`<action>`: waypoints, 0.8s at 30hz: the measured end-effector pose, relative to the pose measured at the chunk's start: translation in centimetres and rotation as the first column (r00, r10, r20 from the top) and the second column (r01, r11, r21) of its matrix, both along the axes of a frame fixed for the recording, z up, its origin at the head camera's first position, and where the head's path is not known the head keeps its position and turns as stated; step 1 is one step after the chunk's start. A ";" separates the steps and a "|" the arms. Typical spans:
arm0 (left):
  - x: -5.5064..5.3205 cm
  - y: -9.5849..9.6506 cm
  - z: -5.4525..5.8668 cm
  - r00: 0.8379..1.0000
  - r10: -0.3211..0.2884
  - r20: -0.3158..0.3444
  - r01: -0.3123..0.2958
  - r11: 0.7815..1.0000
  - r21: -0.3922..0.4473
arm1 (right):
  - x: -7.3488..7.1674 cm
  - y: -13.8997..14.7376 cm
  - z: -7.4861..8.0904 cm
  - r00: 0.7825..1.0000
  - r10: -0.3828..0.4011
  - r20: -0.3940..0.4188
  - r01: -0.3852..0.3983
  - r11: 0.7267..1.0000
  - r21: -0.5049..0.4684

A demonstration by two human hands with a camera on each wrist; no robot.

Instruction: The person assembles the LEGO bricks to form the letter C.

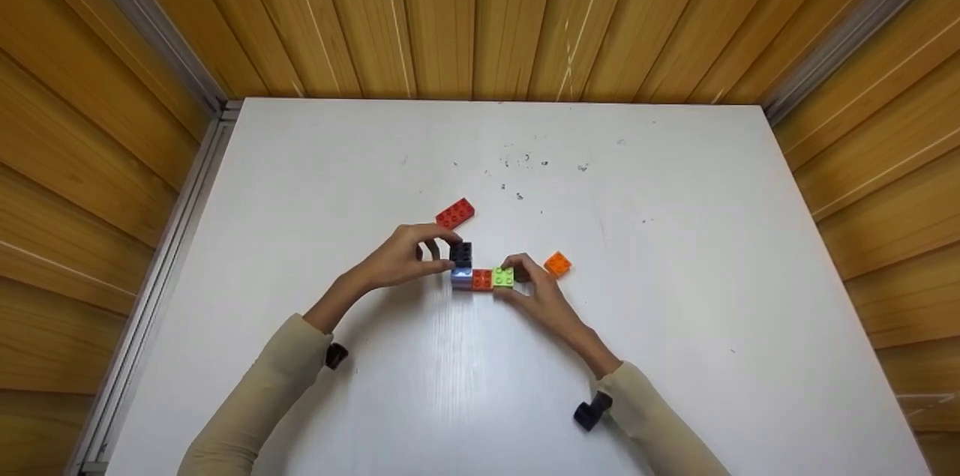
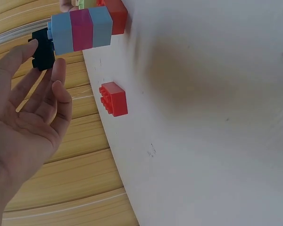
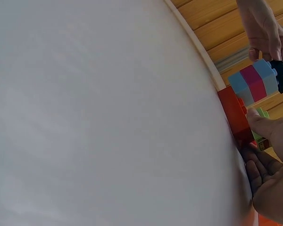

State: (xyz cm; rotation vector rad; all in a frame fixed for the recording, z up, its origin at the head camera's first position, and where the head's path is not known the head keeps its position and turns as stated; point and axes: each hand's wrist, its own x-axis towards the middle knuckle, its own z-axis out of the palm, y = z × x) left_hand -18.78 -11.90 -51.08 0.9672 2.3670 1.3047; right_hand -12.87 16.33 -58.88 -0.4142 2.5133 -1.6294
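We find the black brick (image 1: 460, 254) at the studded top of a light blue and magenta stack (image 2: 81, 30), near the table's middle. The left hand (image 1: 401, 257) pinches it between thumb and fingertips, barely parted beyond its width. Some light blue studs show alongside; we cannot tell whether it is seated. The right hand (image 1: 546, 302) grips the lime green brick (image 1: 503, 277), thumb and fingers on opposite sides, on the red base (image 3: 236, 115). We note a small printed panel (image 3: 263, 144) on the green brick, too small to read. The black brick's studs face upward; the stack stands upright, and the base's long axis runs left to right. A loose red brick (image 1: 455, 214) lies beyond the left hand, slanted; an orange brick (image 1: 557, 264) lies just beside the right hand on the white table (image 1: 675, 236).
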 end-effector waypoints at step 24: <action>1.1 0.3 -0.5 0.999 -0.012 -0.043 0.010 1.000 -0.027 | 0.0 -0.2 -0.2 1.000 -0.022 0.001 0.022 1.000 -0.016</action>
